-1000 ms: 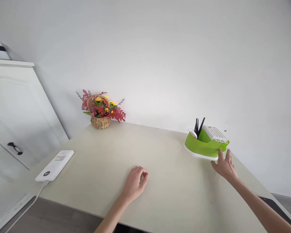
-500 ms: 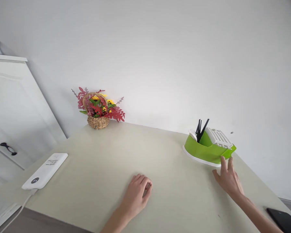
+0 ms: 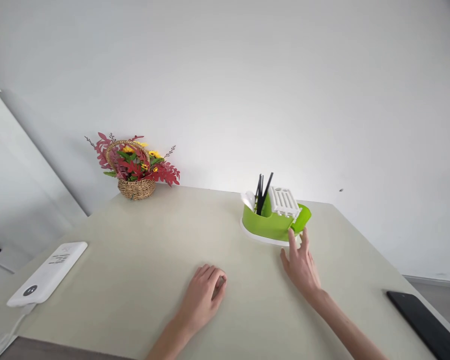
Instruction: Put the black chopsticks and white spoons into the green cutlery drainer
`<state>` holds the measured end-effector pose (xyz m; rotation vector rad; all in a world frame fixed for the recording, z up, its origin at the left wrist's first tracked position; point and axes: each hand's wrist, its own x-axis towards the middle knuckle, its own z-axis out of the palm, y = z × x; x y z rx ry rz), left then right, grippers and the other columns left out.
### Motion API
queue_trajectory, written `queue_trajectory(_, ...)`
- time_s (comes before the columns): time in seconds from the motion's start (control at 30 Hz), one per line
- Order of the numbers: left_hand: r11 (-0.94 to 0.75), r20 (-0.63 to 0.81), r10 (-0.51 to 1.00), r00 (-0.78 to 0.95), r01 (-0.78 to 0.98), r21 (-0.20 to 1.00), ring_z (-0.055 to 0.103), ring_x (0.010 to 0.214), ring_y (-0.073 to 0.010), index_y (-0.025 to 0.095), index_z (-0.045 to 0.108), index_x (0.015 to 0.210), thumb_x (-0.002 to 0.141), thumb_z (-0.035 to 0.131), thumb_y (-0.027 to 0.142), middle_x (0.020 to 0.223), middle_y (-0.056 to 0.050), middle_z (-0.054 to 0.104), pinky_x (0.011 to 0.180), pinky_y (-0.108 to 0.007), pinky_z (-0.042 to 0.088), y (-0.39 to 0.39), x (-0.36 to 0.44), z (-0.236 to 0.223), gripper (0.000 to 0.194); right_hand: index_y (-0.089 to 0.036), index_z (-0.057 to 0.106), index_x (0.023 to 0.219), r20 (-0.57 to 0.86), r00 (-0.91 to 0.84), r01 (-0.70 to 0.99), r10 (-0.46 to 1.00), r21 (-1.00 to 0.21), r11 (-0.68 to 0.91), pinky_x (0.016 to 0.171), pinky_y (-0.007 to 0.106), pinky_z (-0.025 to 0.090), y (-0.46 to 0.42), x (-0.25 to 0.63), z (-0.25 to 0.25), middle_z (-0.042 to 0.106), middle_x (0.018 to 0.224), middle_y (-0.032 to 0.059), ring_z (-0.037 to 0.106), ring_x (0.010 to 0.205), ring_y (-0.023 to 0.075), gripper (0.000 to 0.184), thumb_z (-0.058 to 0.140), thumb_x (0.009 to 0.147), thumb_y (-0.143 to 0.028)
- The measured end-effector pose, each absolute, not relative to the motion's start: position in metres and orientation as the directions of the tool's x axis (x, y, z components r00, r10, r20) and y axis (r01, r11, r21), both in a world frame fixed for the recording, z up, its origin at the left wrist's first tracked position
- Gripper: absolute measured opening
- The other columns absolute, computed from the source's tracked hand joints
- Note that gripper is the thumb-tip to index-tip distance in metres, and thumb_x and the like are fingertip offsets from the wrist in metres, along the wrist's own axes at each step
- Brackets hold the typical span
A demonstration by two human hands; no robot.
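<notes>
A green utensil holder (image 3: 270,227) with a white base stands toward the back right of the table. Black chopsticks (image 3: 262,195) and a white spoon (image 3: 248,200) stand in its left part. A white slotted rack (image 3: 284,200) covers part of its top, and a bright green cup-like piece (image 3: 302,217) leans out at its right end. My right hand (image 3: 302,265) reaches to the near right end, fingers spread, their tips seeming to touch it. My left hand (image 3: 204,295) rests on the table with fingers curled, and nothing shows in it.
A wicker basket of artificial flowers (image 3: 137,189) stands at the back left by the wall. A white power bank (image 3: 48,272) with a cable lies at the left edge. At the right edge lies a black phone (image 3: 427,322). A white cabinet (image 3: 18,190) is at far left.
The utensil holder has shifted left across the table, with my right hand moving along beside it. My left hand stays resting and curled. The view has turned slightly right.
</notes>
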<state>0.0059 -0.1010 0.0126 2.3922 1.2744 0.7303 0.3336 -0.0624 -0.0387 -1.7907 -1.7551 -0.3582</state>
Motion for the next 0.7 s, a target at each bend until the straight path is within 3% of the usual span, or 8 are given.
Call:
queue_trajectory(0.13,-0.547,0.286,0.836,0.467,0.672,0.5,0.059,0.082,-0.021,0.023,0.059,0.092,0.102,0.049,0.017,0.084,-0.001,0.063,0.082,-0.038,0.048,-0.101,0.005,0.013,0.015,-0.031,0.013,0.171,0.63,0.07,0.956,0.774,-0.264,0.129,0.101,0.065,0.055,-0.074,0.288,-0.031,-0.002,0.176,0.0196,0.04,0.15,0.0486,0.071,0.044,0.107,-0.029)
queue_trajectory(0.43,-0.598,0.311,0.798,0.517,0.607,0.523,0.062,0.084,-0.0203,0.023,0.063,0.098,0.103,0.053,0.021,0.087,-0.002,0.067,0.084,-0.037,0.051,-0.107,0.003,0.018,0.012,-0.036,0.019,0.17,0.555,0.101,0.899,0.826,-0.407,0.163,0.102,0.063,0.056,-0.135,0.203,-0.013,0.004,0.177,0.0157,0.044,0.148,0.045,0.07,0.049,0.107,-0.042)
queue_trajectory(0.6,-0.766,0.551,0.642,0.533,0.411,0.495,0.059,0.074,-0.0156,0.023,0.06,0.094,0.102,0.056,0.015,0.077,0.001,0.064,0.074,-0.03,0.049,-0.126,0.002,0.042,0.013,-0.036,0.018,0.17,0.469,0.138,0.823,0.872,-0.544,0.162,0.098,0.059,0.061,-0.163,0.206,-0.021,0.009,0.176,0.015,0.046,0.149,0.0415,0.07,0.047,0.107,-0.045)
queue_trajectory(0.7,-0.771,0.712,0.633,0.304,0.332,0.543,0.059,0.074,-0.0152,0.024,0.059,0.089,0.104,0.053,0.017,0.078,0.001,0.063,0.072,-0.028,0.049,-0.125,0.004,0.083,0.018,-0.037,0.024,0.167,0.423,0.208,0.759,0.882,-0.638,0.127,0.099,0.057,0.061,-0.178,0.215,-0.022,0.016,0.174,0.0147,0.05,0.146,0.0381,0.065,0.048,0.107,-0.045)
